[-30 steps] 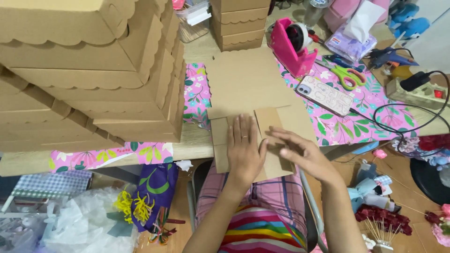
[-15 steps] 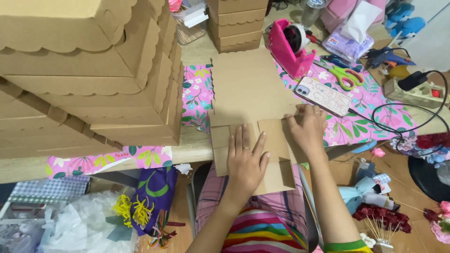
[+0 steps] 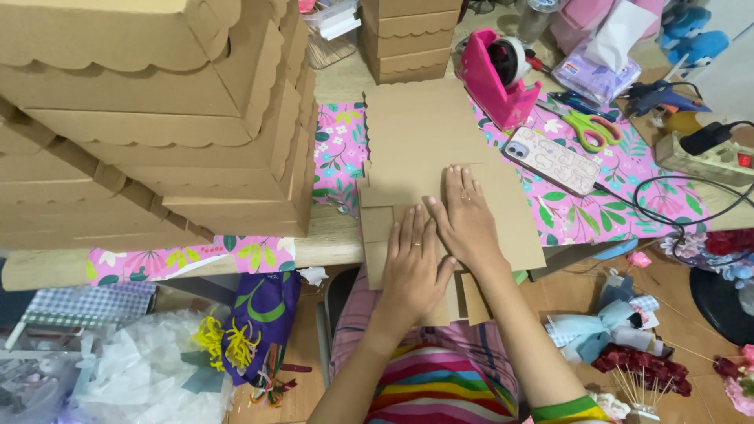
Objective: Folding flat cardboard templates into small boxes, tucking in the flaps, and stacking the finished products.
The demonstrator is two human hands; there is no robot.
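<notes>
A flat brown cardboard box blank (image 3: 428, 133) with a scalloped far edge lies on the table in front of me, its near flaps hanging over the table edge. My left hand (image 3: 414, 263) lies flat, palm down, on the near part of the blank. My right hand (image 3: 465, 220) lies flat beside it, fingers pointing away, on the middle of the blank. The two hands touch side by side. Neither hand grips anything.
A tall stack of scalloped cardboard boxes (image 3: 149, 118) fills the left. More boxes (image 3: 408, 39) stand at the back. A pink tape dispenser (image 3: 499, 78), scissors (image 3: 585, 126), a phone (image 3: 554, 161) and a power strip (image 3: 707, 157) lie right on the pink floral cloth (image 3: 620, 204).
My right hand has moved left from the blank's right edge to its middle, beside my left hand. The left hand has slid slightly forward on the near flap.
</notes>
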